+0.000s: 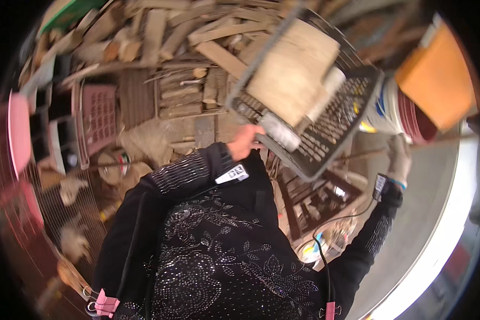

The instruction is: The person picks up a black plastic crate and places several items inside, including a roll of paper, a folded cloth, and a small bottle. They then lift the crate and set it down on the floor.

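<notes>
My left hand point(243, 142) grips the near rim of a dark plastic crate point(285, 158) with slotted walls, held at a slant in front of me. Inside the crate lie a pale wooden board point(296, 68), a white roll point(331, 90) and a greyish-white cylindrical piece point(281, 132) close to my fingers. Off to the right, my right hand point(399, 158) is beside a white bucket point(388, 104) with maroon buckets point(418, 116) nested in it. Blur hides whether its fingers touch the bucket or hold anything.
Split firewood point(156, 36) is piled across the back. An orange box point(440, 80) stands above the buckets. At left are a pink slotted basket point(100, 116) and light-coloured animals point(74, 236) behind wire bars. A brown wooden frame point(290, 204) lies below the crate. A cable point(344, 217) hangs along my right arm.
</notes>
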Demonstrator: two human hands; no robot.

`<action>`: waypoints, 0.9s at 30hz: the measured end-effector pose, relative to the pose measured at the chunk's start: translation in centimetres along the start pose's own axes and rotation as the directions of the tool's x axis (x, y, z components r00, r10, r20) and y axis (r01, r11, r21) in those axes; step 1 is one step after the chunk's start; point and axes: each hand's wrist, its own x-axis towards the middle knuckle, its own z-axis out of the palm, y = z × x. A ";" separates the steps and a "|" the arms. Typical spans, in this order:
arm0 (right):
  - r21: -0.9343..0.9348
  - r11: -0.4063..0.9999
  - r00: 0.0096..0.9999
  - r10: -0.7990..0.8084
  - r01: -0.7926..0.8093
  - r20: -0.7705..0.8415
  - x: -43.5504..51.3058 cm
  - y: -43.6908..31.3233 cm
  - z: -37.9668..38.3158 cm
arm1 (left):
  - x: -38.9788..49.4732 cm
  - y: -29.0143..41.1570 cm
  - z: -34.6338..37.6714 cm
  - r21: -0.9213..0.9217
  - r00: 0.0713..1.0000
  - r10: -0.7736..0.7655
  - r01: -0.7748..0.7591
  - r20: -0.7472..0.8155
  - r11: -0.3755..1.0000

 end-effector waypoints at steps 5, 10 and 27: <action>0.023 0.876 0.788 0.422 -0.482 0.448 9.3 5.2 13.4 | 0.7 -0.5 0.6 0.002 0.991 -0.026 0.026 -0.135 1.000; -0.028 0.902 0.799 0.395 -0.431 0.454 8.5 4.7 12.7 | -0.4 -1.9 -0.5 -0.132 0.960 0.278 -0.281 -0.040 0.951; 0.270 0.825 0.862 0.507 -0.496 0.032 -30.5 -0.7 23.2 | -11.0 10.8 -25.2 0.189 0.960 -0.012 -0.043 0.281 0.981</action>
